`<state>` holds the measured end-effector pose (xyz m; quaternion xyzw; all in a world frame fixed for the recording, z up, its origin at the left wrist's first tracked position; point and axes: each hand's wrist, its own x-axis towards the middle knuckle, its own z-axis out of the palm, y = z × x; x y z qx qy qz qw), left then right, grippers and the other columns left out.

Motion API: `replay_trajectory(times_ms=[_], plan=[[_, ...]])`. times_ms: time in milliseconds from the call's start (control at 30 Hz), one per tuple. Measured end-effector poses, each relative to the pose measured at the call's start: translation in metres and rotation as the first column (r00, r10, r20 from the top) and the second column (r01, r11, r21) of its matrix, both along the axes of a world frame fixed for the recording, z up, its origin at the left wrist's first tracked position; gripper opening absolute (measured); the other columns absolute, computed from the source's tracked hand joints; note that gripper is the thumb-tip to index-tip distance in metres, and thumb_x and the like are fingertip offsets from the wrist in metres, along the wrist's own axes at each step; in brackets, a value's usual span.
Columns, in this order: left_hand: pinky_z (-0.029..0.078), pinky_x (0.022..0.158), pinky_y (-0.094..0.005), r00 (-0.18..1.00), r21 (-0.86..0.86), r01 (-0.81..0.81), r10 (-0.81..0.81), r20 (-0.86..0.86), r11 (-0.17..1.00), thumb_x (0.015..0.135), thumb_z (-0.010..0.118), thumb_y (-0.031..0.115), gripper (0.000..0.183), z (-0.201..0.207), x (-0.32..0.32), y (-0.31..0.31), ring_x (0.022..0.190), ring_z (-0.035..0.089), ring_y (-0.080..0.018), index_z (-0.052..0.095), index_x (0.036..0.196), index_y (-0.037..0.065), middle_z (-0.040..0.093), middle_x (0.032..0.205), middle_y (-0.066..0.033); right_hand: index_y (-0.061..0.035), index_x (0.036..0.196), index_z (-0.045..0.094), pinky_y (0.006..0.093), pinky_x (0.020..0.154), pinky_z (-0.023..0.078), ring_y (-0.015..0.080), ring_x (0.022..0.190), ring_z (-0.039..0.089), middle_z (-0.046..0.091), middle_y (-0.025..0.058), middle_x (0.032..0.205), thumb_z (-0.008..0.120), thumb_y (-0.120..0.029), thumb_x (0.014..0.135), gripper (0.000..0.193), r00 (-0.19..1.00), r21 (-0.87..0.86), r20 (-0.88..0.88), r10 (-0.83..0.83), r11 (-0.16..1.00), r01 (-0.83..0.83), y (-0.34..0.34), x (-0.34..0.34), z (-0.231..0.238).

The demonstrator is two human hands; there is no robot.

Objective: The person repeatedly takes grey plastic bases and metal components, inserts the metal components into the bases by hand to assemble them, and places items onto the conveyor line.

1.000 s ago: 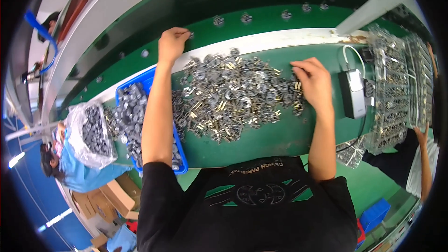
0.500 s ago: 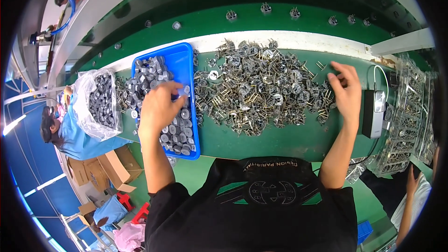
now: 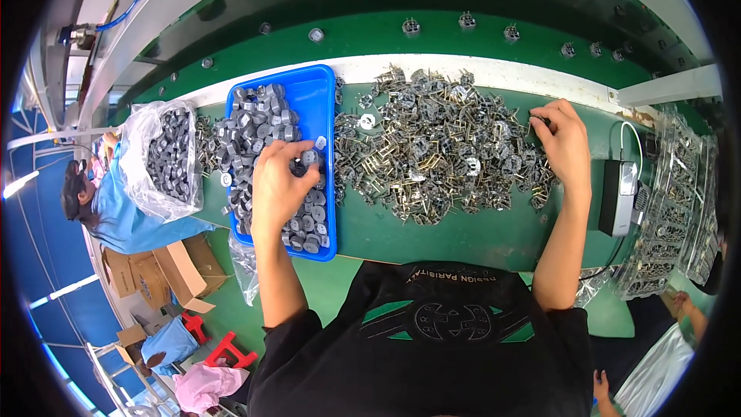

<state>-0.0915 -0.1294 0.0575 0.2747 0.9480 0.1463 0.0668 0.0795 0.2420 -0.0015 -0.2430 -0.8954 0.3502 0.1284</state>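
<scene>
Over the right side of a blue tray (image 3: 324,81), my left hand (image 3: 278,185) has thumb and fingers closed round a small grey round plastic cap (image 3: 310,157). Many similar grey caps (image 3: 262,112) fill the left and near parts of the tray. My right hand (image 3: 567,143) is at the right edge of a large heap of small metal parts with pins (image 3: 432,147). Its thumb and index finger pinch a small dark part (image 3: 542,120), mostly covered by the fingertips, apparently one of the pinned parts.
A clear plastic bag (image 3: 139,177) of grey caps stands left of the tray. On the right lie a black and white device with a cable (image 3: 617,197) and clear trays of metal parts (image 3: 668,216). Beyond the white ledge, several parts stand on a green belt (image 3: 355,42). Other people sit nearby.
My right fingers have closed at the heap's edge, where a loose pinned part lay. My left hand has drawn slightly nearer and closed on a cap. The whole view has shifted a little.
</scene>
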Motion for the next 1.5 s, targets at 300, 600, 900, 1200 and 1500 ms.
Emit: replay_trajectory(times_ms=[300,600,900,1200,1500], plan=[[0.053,0.060,-0.0246,0.853,0.768,-0.436,-0.056,0.519,0.469,0.089,0.063,-0.002,0.025,0.007,0.027,0.022,0.071,0.066,-0.0143,0.064,0.114,-0.003,0.064,0.093,-0.0083,0.0056,0.110,0.066,0.0239,0.066,0.049,0.0125,0.077,0.060,0.059,0.0074,0.100,0.059,0.006,0.089,0.022,0.848,-0.655,-0.470,-0.244,0.740,-0.150,-0.003,0.014,0.002],[0.052,0.062,-0.0257,0.275,0.470,-0.836,-0.526,0.804,0.281,0.097,0.056,0.012,0.032,-0.012,0.053,0.100,0.078,0.062,-0.0135,0.058,0.125,-0.004,0.065,0.101,-0.0093,0.0045,0.103,0.071,0.0207,0.061,0.045,0.0083,0.076,0.056,0.060,0.0051,0.092,0.070,0.013,0.077,0.028,0.867,-0.622,-0.481,-0.132,0.748,-0.232,-0.060,0.002,0.035],[0.050,0.083,-0.0241,0.621,0.743,-0.380,-0.443,0.646,0.550,0.081,0.069,-0.008,0.043,-0.007,0.078,0.128,0.096,0.060,-0.0107,0.061,0.122,0.000,0.060,0.110,-0.0065,0.0062,0.114,0.063,0.0306,0.073,0.058,0.0225,0.088,0.068,0.061,0.0136,0.102,0.052,0.001,0.096,0.022,0.834,-0.709,-0.485,-0.263,0.676,-0.199,-0.074,0.003,0.029],[0.054,0.074,-0.0308,0.863,0.636,0.017,-0.332,0.381,0.772,0.073,0.075,-0.001,0.036,0.006,0.081,0.132,0.085,0.069,-0.0220,0.068,0.108,0.005,0.070,0.098,-0.0113,0.0052,0.099,0.070,0.0291,0.073,0.056,0.0209,0.085,0.068,0.064,0.0146,0.105,0.070,0.009,0.079,0.020,0.810,-0.567,-0.576,-0.108,0.767,-0.300,-0.088,0.017,0.026],[0.051,0.068,-0.0259,0.851,0.571,0.063,-0.343,0.398,0.819,0.071,0.078,0.001,0.033,0.009,0.085,0.133,0.075,0.064,-0.0121,0.070,0.103,0.003,0.070,0.089,-0.0071,-0.0030,0.093,0.071,0.0314,0.062,0.053,0.0224,0.073,0.063,0.068,0.0078,0.087,0.077,0.006,0.065,0.030,0.802,0.044,-0.551,0.231,0.968,-0.249,-0.087,0.015,0.045]])
